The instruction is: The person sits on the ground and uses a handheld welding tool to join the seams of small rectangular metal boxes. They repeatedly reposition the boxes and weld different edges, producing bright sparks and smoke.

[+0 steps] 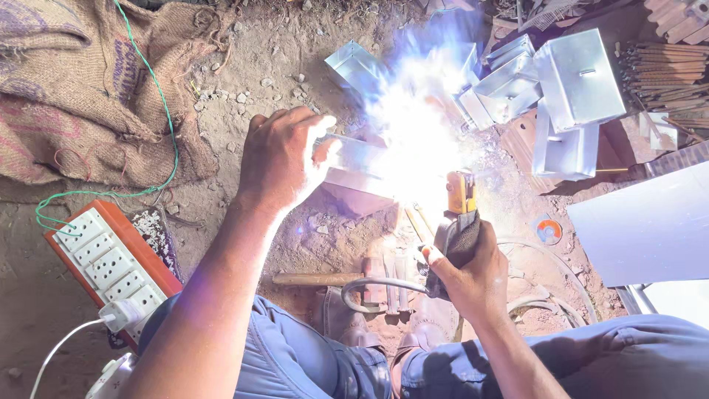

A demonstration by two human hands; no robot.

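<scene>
The left hand [279, 159] is closed over the top edge of a folded sheet-metal piece [354, 166], which is pinned down on the dirt floor [295, 74], apparently so the seam is kept from shifting while it is welded. The right hand [473, 270] is wrapped tight round the grip of an electrode holder [459, 214], yellow at the head, w/ its tip aimed at the far end of that piece. A white-blue arc glare [417, 133] is thrown up there, so the joint itself is washed out and can't be read. A grey cable [377, 284] is looped back from the holder toward the knees, prob. to keep it slack.

Finished-looking metal boxes [546, 96] are stacked approx. 4 or 5 deep to the upper right, well apart from the arc. A bundle of welding rods [665, 74] is laid at the far right, near the holder side. A hammer [325, 279] is rested just in front of the legs, between both arms. An orange power strip [111, 262] w/ a white plug [122, 316] is kept at the left, beside burlap sacks [81, 81], and a green wire [159, 103] is trailed across them. A pale flat sheet [650, 222] is lying at the right edge.
</scene>
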